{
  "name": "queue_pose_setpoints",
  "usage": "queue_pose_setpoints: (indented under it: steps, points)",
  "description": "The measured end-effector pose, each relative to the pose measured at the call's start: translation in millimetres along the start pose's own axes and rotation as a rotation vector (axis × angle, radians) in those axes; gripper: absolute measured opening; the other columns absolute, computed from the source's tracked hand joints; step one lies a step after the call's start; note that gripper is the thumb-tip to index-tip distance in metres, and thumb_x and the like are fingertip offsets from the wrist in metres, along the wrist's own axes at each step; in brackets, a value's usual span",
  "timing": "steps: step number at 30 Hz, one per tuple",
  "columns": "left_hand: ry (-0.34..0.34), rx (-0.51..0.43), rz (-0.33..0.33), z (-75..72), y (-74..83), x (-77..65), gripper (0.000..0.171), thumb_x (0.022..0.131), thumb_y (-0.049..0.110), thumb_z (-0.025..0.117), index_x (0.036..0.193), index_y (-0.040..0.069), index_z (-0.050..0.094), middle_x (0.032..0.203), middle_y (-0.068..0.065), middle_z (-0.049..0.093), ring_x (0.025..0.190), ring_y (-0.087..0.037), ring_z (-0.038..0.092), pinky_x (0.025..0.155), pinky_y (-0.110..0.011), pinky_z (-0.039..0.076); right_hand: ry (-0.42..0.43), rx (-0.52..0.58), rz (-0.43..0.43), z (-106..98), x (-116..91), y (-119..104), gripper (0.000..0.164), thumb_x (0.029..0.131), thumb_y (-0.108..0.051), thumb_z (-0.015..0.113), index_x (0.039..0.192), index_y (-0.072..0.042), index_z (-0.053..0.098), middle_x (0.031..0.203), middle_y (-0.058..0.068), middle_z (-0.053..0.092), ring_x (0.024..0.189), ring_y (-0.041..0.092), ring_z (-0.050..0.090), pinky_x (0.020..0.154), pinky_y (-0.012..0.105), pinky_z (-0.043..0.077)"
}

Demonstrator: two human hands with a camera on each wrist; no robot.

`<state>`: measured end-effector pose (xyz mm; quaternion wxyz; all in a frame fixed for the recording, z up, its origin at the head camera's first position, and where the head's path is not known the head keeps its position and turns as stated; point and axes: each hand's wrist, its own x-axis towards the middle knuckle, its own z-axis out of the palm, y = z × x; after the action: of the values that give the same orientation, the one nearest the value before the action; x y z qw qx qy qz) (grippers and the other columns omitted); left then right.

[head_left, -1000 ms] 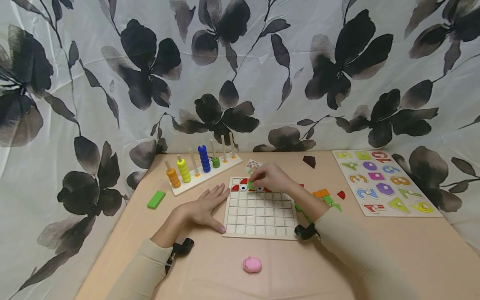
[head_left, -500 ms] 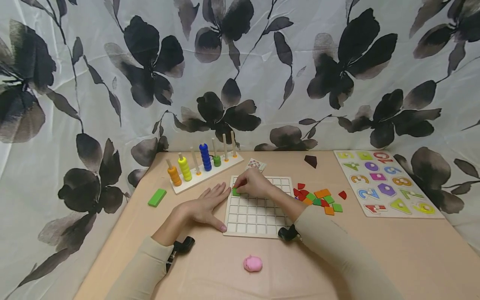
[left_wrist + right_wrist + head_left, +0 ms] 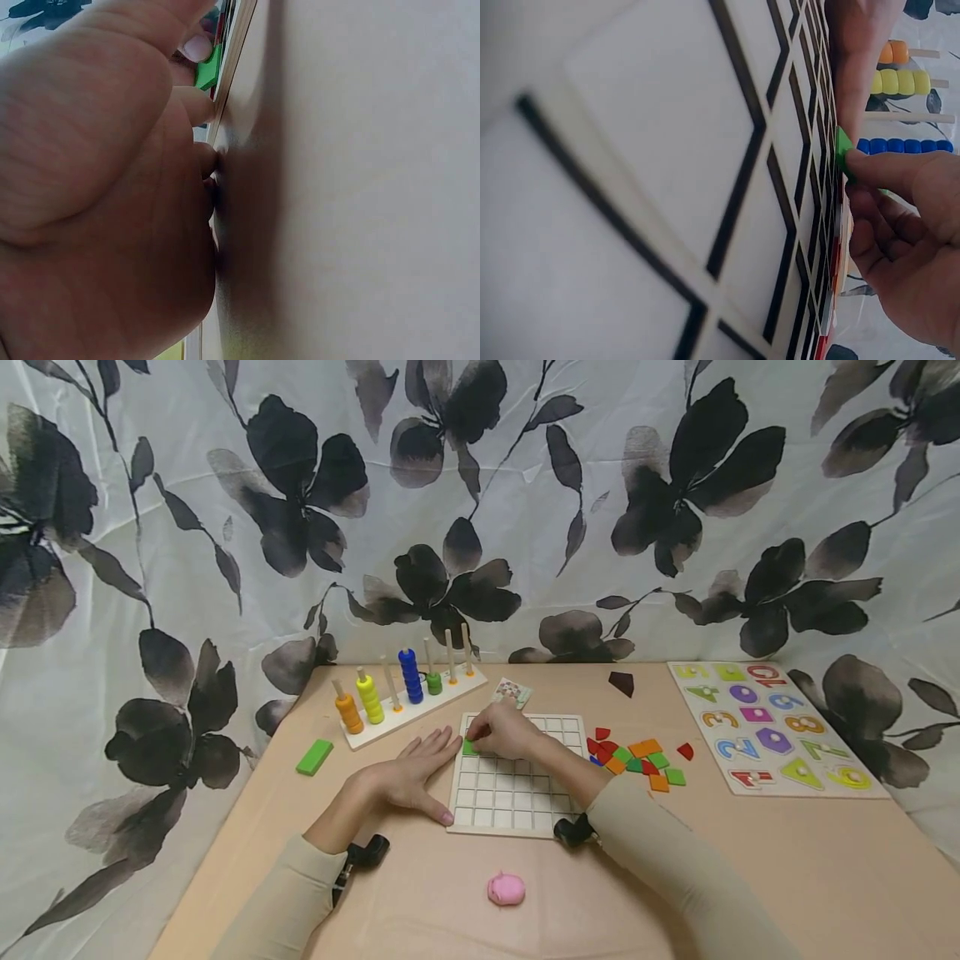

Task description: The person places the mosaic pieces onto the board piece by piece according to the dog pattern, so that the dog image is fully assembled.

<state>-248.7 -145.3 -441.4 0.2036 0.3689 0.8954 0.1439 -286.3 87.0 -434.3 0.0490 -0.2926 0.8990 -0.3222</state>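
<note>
Where right fingers pinch, a green tile sits.

Smooth pale wooden grid board, wooden pegs, wrinkled floral cloth backdrop

Grid board, partly hidden by the right hand (card too small for detail)

Floral cloth, dark blossoms on a pale ground, behind the table. Far left: peg stand with orange, yellow, blue and green rings; green block near its left end. Far right: number-and-shape board, lying flat. Near edge: rounded pink object. Far edge: dark angular piece.
</note>
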Motion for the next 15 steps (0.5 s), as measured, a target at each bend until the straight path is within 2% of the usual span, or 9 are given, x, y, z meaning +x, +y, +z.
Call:
queue_pose_setpoints:
  steps: [9, 12, 15]
  points:
    - [0.001, 0.007, 0.01, 2.6, -1.9, -2.1, 0.125, 0.067, 0.074, 0.068, 0.155, 0.017, 0.0, 0.16, -0.013, -0.011, 0.146, -0.029, -0.009, 0.117, -0.052, -0.003, -0.026, -0.117, -0.011, 5, -2, -1, 0.014, 0.081, -0.009, 0.076, 0.095, -0.011, 0.078, 0.093, -0.004, 0.072, 0.079, 0.003, 0.061, 0.069, 0.022, 0.05]
    - [0.0, 0.003, 0.006, 2.3, -1.9, -3.1, 0.125, 0.067, 0.074, 0.068, 0.155, 0.017, 0.0, 0.16, -0.012, -0.011, 0.146, -0.029, -0.009, 0.117, -0.052, -0.003, -0.015, -0.103, -0.029, 1, -8, -3, 0.015, 0.083, -0.009, 0.074, 0.097, -0.011, 0.077, 0.091, -0.003, 0.071, 0.077, 0.006, 0.059, 0.067, 0.024, 0.049]
    - [-0.001, 0.001, 0.001, 2.0, -1.7, -3.6, 0.126, 0.066, 0.074, 0.069, 0.155, 0.018, 0.0, 0.16, -0.011, -0.012, 0.146, -0.029, -0.01, 0.117, -0.051, -0.003, 0.04, -0.05, -0.033, -10, -22, -3, 0.017, 0.084, -0.011, 0.073, 0.101, -0.01, 0.076, 0.093, 0.0, 0.07, 0.075, 0.01, 0.057, 0.064, 0.026, 0.048]
